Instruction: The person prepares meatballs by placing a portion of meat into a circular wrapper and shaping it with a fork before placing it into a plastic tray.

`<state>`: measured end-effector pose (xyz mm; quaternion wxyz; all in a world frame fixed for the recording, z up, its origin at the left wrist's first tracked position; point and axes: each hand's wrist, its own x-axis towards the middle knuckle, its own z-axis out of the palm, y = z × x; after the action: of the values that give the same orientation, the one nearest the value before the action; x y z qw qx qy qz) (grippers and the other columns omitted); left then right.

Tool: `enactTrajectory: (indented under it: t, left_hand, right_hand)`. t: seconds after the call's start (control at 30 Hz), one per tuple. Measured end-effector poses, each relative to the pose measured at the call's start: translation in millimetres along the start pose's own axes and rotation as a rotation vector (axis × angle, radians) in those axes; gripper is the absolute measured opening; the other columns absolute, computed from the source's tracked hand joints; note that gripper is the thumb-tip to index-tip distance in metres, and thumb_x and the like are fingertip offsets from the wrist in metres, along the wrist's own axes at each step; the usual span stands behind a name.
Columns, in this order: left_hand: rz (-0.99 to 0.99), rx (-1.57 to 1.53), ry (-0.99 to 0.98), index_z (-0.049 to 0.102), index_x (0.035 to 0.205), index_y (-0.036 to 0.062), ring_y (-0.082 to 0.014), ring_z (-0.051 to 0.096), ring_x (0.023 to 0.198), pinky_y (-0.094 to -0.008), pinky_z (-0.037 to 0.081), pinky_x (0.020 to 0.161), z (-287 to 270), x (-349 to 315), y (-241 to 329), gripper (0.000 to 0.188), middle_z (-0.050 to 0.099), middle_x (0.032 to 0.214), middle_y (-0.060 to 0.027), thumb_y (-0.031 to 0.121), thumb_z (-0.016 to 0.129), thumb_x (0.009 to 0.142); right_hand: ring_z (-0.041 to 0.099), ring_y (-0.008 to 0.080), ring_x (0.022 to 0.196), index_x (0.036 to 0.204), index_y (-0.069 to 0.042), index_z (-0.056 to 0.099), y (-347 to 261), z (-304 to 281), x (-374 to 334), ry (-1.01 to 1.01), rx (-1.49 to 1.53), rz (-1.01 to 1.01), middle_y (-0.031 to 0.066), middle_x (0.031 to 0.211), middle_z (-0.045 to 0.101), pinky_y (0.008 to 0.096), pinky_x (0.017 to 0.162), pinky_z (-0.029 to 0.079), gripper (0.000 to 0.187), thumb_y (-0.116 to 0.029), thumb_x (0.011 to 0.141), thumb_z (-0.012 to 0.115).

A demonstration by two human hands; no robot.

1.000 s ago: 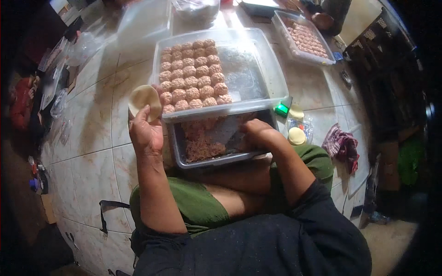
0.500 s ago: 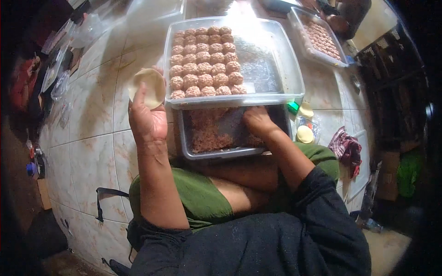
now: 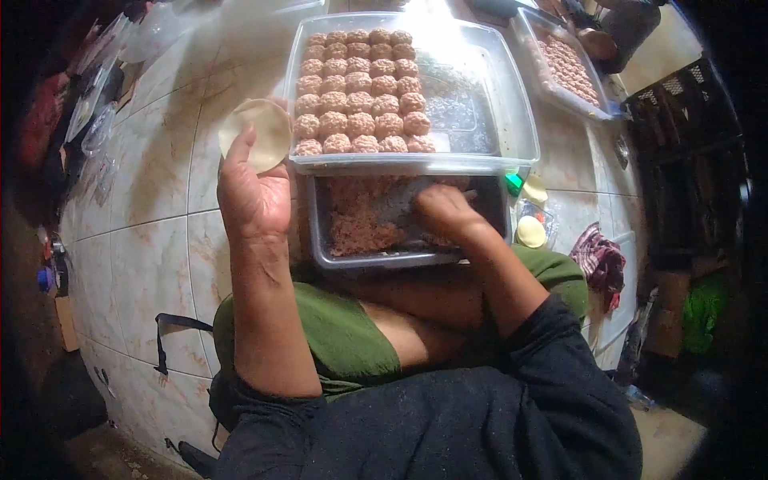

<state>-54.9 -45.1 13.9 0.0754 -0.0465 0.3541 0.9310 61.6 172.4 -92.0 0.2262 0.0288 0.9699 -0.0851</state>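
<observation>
My left hand point(image 3: 254, 188) is raised to the left of the trays, its thumb pressed over a round, pale dough wrapper point(image 3: 266, 132). Inside the dark tray point(image 3: 318, 240) in front of me lies reddish ground meat filling point(image 3: 364, 220), mostly on the left. My right hand point(image 3: 444, 210) is down in that tray, fingers closed around what looks like a spatula point(image 3: 398, 202); its greyish flat part points left toward the meat, and a pale end shows right of the hand. Rows of round meat-coloured balls point(image 3: 360, 104) fill the left of a clear plastic container point(image 3: 512, 156) just beyond.
More pale dough rounds point(image 3: 531, 232) lie by a small clear pack on the right, near a green object point(image 3: 514, 183). Past them are a checked cloth point(image 3: 600, 264) and another filled container point(image 3: 600, 114). Black strap point(image 3: 162, 344) lies on the tiled floor at left.
My right hand has lifted slightly and turned, and the greyish tool now shows beside it over the meat. My left hand still holds the wrapper. The view has shifted a little.
</observation>
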Motion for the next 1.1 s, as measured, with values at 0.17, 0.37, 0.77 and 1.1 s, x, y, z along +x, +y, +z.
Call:
enactTrajectory:
  t: [0.17, 0.37, 0.77, 1.1]
  left_hand:
    - [-0.026, -0.032, -0.035, 0.045, 0.121, -0.0063, -0.0306, 0.056, 0.112, -0.0392, 0.048, 0.098, -7, 2, -1, 0.037, 0.056, 0.117, -0.0195, 0.005, 0.056, 0.087]
    - [-0.062, 0.007, -0.039, 0.05, 0.118, -0.0081, -0.0328, 0.052, 0.116, -0.0418, 0.044, 0.101, 6, -4, -10, 0.032, 0.055, 0.121, -0.0225, 0.009, 0.052, 0.091]
    - [-0.189, 0.115, 0.018, 0.044, 0.128, -0.0018, -0.0279, 0.054, 0.114, -0.0383, 0.045, 0.098, 6, -10, -20, 0.039, 0.053, 0.126, -0.0178, 0.024, 0.033, 0.1]
    - [-0.347, 0.158, -0.214, 0.045, 0.128, 0.0009, -0.0276, 0.052, 0.117, -0.0391, 0.042, 0.101, 19, -41, -57, 0.042, 0.053, 0.126, -0.0168, 0.03, 0.033, 0.101]
  right_hand:
    - [0.064, 0.0353, 0.079, 0.077, -0.008, 0.07, -23, -15, -5, 0.062, 0.096, -0.131, 0.0175, 0.08, 0.066, 0.0431, 0.069, 0.05, 0.018, -0.023, 0.078, 0.058]
    - [0.064, 0.0348, 0.078, 0.077, -0.009, 0.069, -11, 19, 3, 0.061, 0.056, -0.205, 0.0182, 0.08, 0.066, 0.0439, 0.07, 0.05, 0.021, -0.028, 0.078, 0.06]
    - [0.056, 0.0071, 0.071, 0.091, 0.002, 0.069, 8, -36, -25, -0.133, 0.975, -0.292, 0.0036, 0.075, 0.067, 0.0257, 0.064, 0.047, 0.023, -0.02, 0.083, 0.071]
    - [0.057, 0.0046, 0.074, 0.094, 0.003, 0.066, 26, -89, -69, 0.14, 1.33, -0.415, -0.0001, 0.081, 0.065, 0.0211, 0.066, 0.046, 0.018, -0.011, 0.084, 0.069]
